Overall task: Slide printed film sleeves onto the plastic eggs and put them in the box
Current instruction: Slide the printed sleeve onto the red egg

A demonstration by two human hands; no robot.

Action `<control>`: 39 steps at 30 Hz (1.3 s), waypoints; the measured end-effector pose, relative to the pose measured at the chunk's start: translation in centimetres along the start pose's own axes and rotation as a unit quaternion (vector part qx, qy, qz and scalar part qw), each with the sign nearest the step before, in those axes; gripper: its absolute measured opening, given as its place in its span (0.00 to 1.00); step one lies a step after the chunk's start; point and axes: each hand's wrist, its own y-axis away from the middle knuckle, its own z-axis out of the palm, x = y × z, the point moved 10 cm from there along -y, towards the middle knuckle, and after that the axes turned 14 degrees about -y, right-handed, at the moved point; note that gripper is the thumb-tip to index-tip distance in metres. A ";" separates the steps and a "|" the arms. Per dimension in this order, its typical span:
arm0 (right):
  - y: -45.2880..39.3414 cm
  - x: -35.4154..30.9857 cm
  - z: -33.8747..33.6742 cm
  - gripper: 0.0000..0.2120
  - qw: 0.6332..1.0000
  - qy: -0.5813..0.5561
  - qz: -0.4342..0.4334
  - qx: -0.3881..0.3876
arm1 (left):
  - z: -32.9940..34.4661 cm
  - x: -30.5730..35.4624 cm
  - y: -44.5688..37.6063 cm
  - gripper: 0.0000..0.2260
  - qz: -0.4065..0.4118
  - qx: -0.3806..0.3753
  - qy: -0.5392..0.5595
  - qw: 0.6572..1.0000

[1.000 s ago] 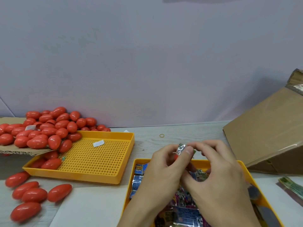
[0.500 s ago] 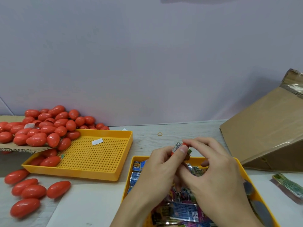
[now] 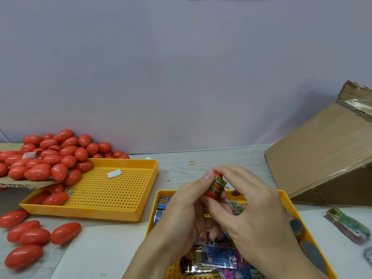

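A red plastic egg (image 3: 215,187) with a green and orange printed sleeve round its middle is held above a yellow tray (image 3: 287,204). My left hand (image 3: 187,204) grips the egg from the left, thumb on its top end. My right hand (image 3: 255,208) pinches the egg and sleeve from the right. Loose printed sleeves (image 3: 219,258) fill that tray beneath my hands. A heap of bare red eggs (image 3: 50,158) lies at the left, spilling off a cardboard sheet. The cardboard box (image 3: 326,158) stands at the right.
A second yellow perforated tray (image 3: 112,192) sits left of centre with a few eggs (image 3: 56,198) and a white scrap in it. Several loose eggs (image 3: 34,236) lie on the table at the front left. A stack of sleeves (image 3: 348,224) lies at the right. A rubber band (image 3: 191,163) rests behind.
The sleeve has slid down from the egg's tip to its middle. Both hands have stayed over the near tray, with the egg now tilted and more exposed.
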 end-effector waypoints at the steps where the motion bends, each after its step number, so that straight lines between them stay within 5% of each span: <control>1: 0.0 0.0 0.0 0.19 1.000 0.003 -0.001 -0.003 | 0.0 0.0 0.0 0.17 0.001 0.001 -0.004 1.000; 19: 0.1 0.6 -0.3 0.21 0.998 -0.048 0.009 0.025 | -0.1 -0.1 -0.4 0.20 0.011 0.015 0.003 1.000; 29: 0.2 1.0 -0.1 0.19 0.999 0.036 0.025 -0.007 | -2.6 1.5 -0.3 0.13 0.096 0.134 -0.145 0.976; 39: 0.1 0.8 -0.4 0.23 0.999 -0.011 0.034 0.018 | -1.4 0.5 -0.6 0.19 0.042 0.082 0.006 0.996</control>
